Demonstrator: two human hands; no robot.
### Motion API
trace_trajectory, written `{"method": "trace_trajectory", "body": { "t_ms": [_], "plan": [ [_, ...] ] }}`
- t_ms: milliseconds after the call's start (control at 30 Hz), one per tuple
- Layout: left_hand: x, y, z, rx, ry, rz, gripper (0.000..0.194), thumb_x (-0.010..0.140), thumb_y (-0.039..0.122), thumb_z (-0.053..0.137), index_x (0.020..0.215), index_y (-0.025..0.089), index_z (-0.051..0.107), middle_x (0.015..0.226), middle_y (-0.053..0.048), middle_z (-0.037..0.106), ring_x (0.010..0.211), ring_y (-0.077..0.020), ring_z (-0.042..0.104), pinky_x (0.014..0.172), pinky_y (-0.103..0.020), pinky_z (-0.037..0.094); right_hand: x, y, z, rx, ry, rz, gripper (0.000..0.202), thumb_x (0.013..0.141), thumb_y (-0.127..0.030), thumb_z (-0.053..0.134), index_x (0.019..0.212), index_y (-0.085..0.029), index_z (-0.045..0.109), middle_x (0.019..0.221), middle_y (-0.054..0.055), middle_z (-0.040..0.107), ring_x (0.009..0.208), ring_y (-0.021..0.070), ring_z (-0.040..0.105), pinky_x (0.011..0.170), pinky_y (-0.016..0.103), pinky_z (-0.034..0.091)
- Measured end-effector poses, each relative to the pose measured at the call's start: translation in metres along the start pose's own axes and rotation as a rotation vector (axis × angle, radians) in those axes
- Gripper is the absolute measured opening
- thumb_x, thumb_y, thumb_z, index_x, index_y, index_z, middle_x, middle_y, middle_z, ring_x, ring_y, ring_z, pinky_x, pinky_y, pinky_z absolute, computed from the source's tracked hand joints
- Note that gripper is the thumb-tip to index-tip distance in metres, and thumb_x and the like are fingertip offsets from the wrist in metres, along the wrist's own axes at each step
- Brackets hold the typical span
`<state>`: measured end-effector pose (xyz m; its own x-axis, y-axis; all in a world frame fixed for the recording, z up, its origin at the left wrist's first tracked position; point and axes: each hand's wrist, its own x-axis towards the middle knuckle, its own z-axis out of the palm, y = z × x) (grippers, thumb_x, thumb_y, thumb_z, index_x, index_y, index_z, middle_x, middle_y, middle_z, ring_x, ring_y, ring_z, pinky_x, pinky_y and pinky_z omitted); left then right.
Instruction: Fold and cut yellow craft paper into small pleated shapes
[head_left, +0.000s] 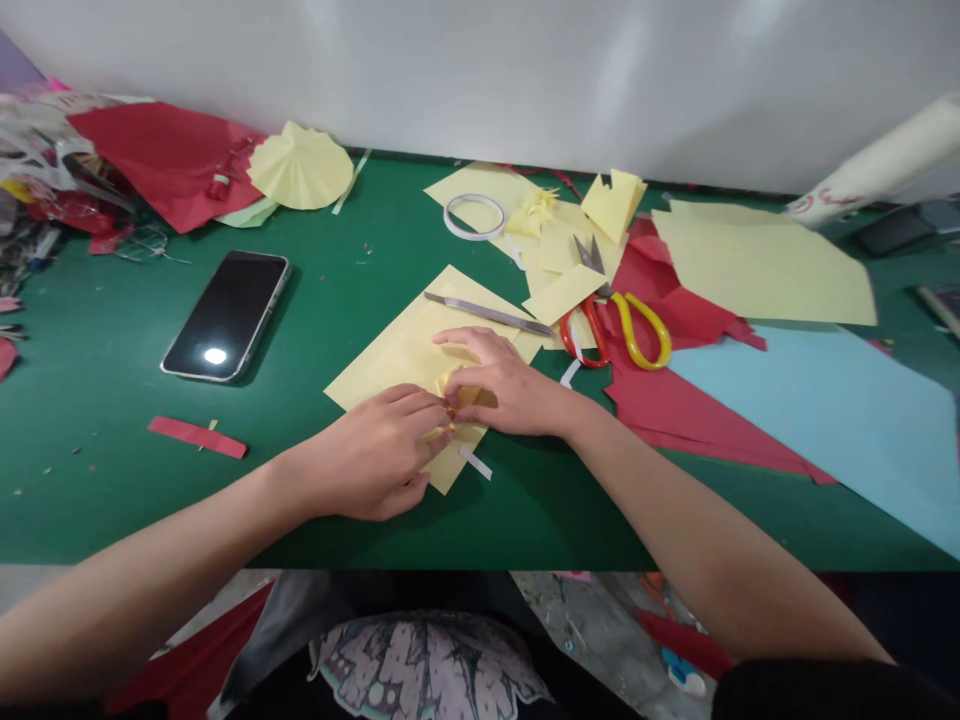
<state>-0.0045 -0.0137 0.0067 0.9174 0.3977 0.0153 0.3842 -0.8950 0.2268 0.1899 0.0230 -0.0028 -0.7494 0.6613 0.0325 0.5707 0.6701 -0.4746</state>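
Observation:
Both hands meet over a pale yellow paper sheet (382,360) lying on the green table. My left hand (379,445) has its fingertips pressed together at a small yellow and red paper piece (451,410). From the other side, my right hand (502,385) pinches the same piece between thumb and forefinger, its other fingers curled over the sheet. Much of the small piece is hidden by the fingers. Above the right hand, a thin metal blade-like tool (487,313) lies across the sheet. A short white strip (476,463) lies by the sheet's lower edge.
Scissors (630,325) with red and yellow handles lie right of the hands. A tape roll (474,217) sits behind, among yellow scraps. A phone (229,315) and a red strip (198,436) lie left. Blue paper (832,400) and red paper (690,410) spread right.

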Motion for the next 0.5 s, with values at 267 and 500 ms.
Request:
{"method": "trace_trajectory", "body": {
  "t_ms": [267,500],
  "plan": [
    [0.0001,-0.0005,-0.0039,-0.026,0.016,-0.006,0.032,0.071,0.022,0.047,0.102,0.013,0.052,0.106,-0.011,0.05,0.103,-0.0244,0.045,0.093,-0.043,0.031,-0.0004,-0.0015,0.0027,-0.022,0.014,0.012,0.007,0.071,-0.026,0.056,0.075,-0.021,0.058,0.127,0.004,0.033,0.12,0.0233,0.025,0.096,0.043,0.024],
    [0.0001,-0.0021,-0.0039,-0.088,0.063,-0.011,0.031,0.069,0.019,0.047,0.1,0.016,0.052,0.102,-0.009,0.05,0.099,-0.0231,0.047,0.09,-0.043,0.035,-0.001,-0.0034,0.0057,-0.059,0.028,0.017,0.007,0.07,-0.025,0.054,0.074,-0.021,0.056,0.126,0.005,0.034,0.12,0.0243,0.024,0.095,0.044,0.024]
  ]
}}
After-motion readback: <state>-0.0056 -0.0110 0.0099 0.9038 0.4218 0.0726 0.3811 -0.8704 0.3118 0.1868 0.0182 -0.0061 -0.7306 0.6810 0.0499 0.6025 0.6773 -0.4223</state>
